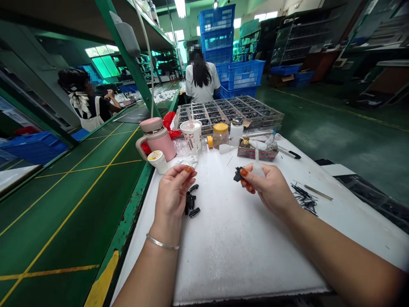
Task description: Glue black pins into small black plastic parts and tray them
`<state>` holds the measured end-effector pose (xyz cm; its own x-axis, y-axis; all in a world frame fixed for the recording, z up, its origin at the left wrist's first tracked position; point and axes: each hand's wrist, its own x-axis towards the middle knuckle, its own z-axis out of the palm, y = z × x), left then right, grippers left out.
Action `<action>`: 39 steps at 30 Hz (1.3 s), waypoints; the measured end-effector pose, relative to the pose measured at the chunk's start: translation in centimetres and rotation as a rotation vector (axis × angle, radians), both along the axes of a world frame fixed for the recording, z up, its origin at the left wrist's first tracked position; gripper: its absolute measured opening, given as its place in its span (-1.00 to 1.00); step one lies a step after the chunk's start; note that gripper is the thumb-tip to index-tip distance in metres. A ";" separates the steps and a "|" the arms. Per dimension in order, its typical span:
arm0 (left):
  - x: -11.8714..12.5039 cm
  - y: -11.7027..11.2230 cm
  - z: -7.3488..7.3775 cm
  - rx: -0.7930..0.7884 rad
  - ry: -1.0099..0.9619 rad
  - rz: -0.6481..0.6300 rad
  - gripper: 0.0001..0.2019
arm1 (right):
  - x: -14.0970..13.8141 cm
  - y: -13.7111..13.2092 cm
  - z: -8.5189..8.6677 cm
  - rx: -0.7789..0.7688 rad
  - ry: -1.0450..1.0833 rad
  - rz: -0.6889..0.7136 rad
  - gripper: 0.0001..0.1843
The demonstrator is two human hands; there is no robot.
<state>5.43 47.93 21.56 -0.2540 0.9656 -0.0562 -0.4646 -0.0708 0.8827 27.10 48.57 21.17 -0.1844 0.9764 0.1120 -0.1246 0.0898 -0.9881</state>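
Note:
My left hand [172, 187] is raised over the left side of the white work surface, thumb and fingertips pinched together. Whatever lies in that pinch, if anything, is too small to make out. Several black curved plastic parts [191, 202] lie just beside and below it, partly hidden by the hand. My right hand [271, 183] grips a small black plastic part [238, 174] between thumb and fingertips. The same hand also holds a translucent white squeeze bottle [258, 169], its nozzle pointing up. A gap of bare surface separates the two hands.
Behind the hands stand a pink mug [159, 143], a paper cup [192, 138], a yellow-lidded jar [220, 137] and a divided tray [230, 111] of black parts. Black strips [305, 199] and a thin tool [318, 192] lie right. A green conveyor [73, 204] runs left; two people sit beyond.

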 end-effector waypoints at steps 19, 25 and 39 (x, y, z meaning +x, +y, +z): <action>3.1 0.3 0.0 0.229 1.389 -0.273 -0.88 | 5.1 1.8 3.4 0.148 -0.255 -0.226 -0.70; 7.0 2.8 -0.3 0.282 1.666 -0.448 -0.81 | 6.0 2.8 1.3 0.143 -0.314 -0.229 -0.71; 10.4 4.4 -2.6 0.437 1.716 -0.558 -0.72 | 5.8 2.2 1.7 0.244 -0.433 -0.268 -0.70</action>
<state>15.81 52.32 18.93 0.5569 0.8201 0.1316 0.7605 -0.5671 0.3163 32.87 50.79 22.83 -0.0133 0.9507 0.3099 0.3462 0.2952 -0.8905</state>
